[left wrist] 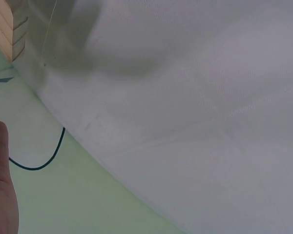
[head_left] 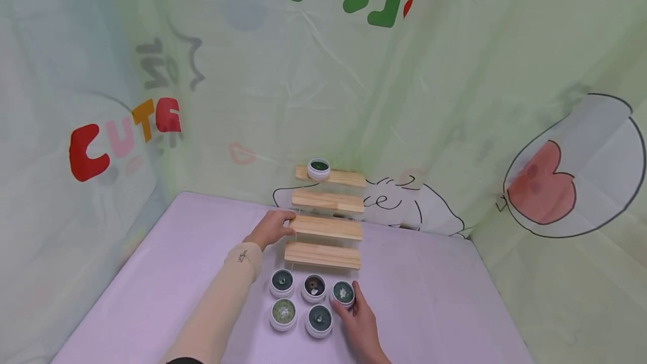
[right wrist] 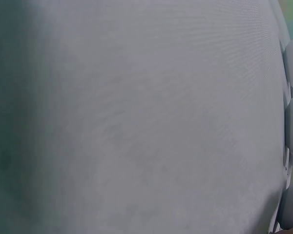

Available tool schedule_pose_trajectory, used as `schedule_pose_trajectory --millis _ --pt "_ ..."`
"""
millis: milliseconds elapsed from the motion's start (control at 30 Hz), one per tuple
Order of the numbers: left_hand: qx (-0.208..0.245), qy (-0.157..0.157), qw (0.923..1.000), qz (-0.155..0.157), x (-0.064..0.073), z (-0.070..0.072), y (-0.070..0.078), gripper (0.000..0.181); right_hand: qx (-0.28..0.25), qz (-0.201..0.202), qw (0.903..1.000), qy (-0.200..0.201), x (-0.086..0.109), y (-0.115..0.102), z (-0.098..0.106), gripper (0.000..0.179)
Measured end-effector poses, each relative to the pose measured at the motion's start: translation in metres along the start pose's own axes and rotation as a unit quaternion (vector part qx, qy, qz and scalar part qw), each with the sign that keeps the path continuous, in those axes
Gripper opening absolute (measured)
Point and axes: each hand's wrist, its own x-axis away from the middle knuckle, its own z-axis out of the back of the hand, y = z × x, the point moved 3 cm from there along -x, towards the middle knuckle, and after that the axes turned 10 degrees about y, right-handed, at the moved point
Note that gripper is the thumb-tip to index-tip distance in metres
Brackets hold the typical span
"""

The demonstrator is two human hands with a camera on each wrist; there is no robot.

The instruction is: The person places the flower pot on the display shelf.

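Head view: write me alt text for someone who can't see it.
A person's right hand holds a round white jar with a dark green top, beside four white jars on a lilac tabletop. Their left hand holds the left end of a four-step pale wooden rack, whose top step carries another white jar.

- A lilac cloth [head_left: 434,296] is covering the table [head_left: 146,280].
- Toward twelve o'clock, a stepped rack [head_left: 326,227] of four wooden planks is standing.
- The top plank [head_left: 349,178] is carrying a white jar [head_left: 319,169] toward nine o'clock.
- At the rack's six o'clock, four jars [head_left: 283,313] are resting.
- At their three o'clock, a fifth jar [head_left: 343,292] is showing, table contact unclear.
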Motion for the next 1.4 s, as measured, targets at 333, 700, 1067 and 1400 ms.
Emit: schedule_pose_trajectory --millis 333,700,1067,1400 --pt "-0.006 -0.003 0.9998 0.016 -0.002 -0.004 -0.003 0.042 -0.001 -0.004 0.9999 0.011 -0.005 0.005 -0.007 0.081" --pt "-0.007 -0.012 0.9999 0.010 0.002 0.010 0.012 0.039 0.006 -0.004 0.9998 0.020 -0.005 -0.004 0.003 0.073" --pt "-0.007 -0.028 0.9989 0.036 0.001 0.004 0.008 0.044 0.012 -0.008 0.9999 0.008 -0.004 -0.016 0.019 0.072" --pt "-0.009 -0.031 0.9989 0.036 0.003 0.010 0.015 0.043 -0.034 -0.015 0.9993 0.003 -0.024 -0.041 0.036 0.072"
